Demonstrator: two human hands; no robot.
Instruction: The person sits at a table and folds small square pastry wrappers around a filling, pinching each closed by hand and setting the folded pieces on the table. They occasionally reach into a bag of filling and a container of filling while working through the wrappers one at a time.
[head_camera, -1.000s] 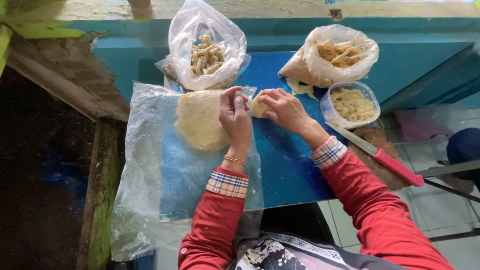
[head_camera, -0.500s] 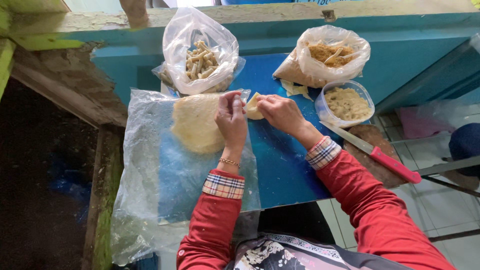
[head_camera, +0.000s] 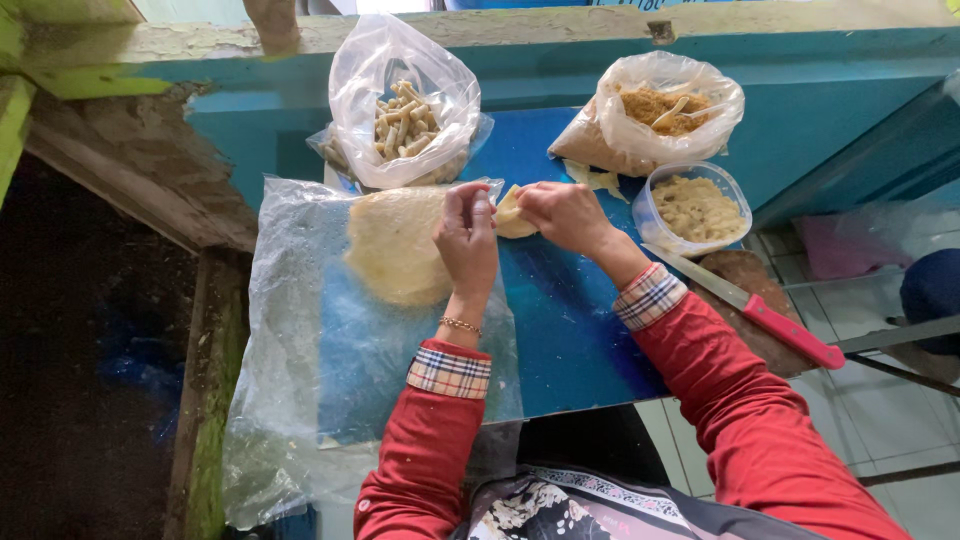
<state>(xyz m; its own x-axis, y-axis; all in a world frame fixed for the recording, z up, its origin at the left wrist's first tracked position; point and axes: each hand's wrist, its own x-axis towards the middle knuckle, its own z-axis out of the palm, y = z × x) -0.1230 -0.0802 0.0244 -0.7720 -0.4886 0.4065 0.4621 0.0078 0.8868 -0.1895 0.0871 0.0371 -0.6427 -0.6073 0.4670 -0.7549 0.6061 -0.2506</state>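
Folding thin pale wrapper, both hands

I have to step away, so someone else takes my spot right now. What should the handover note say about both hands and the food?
Left hand: fingertips pinch the edge of the small wrapper piece.
Right hand: grip closed on the same piece.
Round wrapper stack lies on the plastic sheet.
Done: rolled pieces sit in the bag.
Left: this piece is unrolled; filling tub is part full. Knife lies unused.
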